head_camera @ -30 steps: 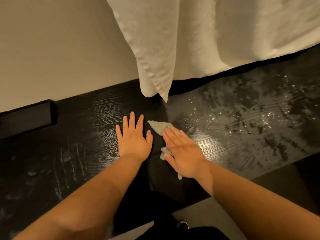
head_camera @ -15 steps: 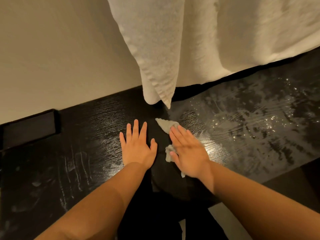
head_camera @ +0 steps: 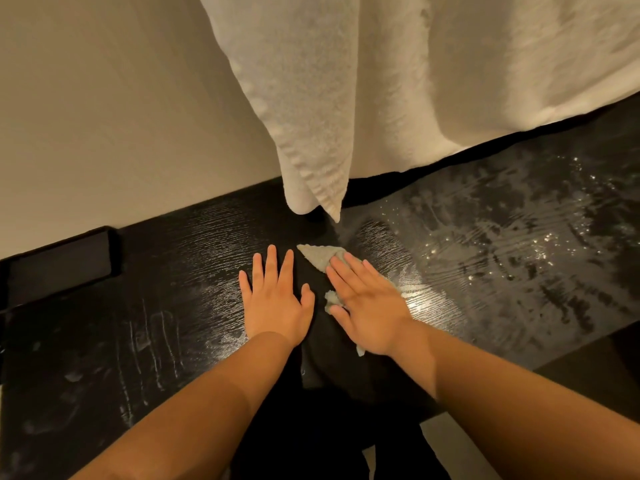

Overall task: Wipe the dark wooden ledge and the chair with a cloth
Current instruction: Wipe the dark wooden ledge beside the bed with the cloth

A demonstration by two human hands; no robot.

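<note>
Cloth (head_camera: 319,257) lies pressed under right hand (head_camera: 369,303) on dark wooden ledge (head_camera: 491,292).

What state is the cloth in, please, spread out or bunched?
Bunched: the cloth lies crumpled under the flat right hand, only bits showing.

Most of the cloth (head_camera: 320,258) is covered by the right hand (head_camera: 369,304); only a pointed corner and two small scraps are seen. The hanging white fabric (head_camera: 433,81) is cut off at the top and right edges, and the far edge of the ledge (head_camera: 166,306) is partly hidden behind it. The dark flat object (head_camera: 60,268) at the left cannot be identified.
</note>
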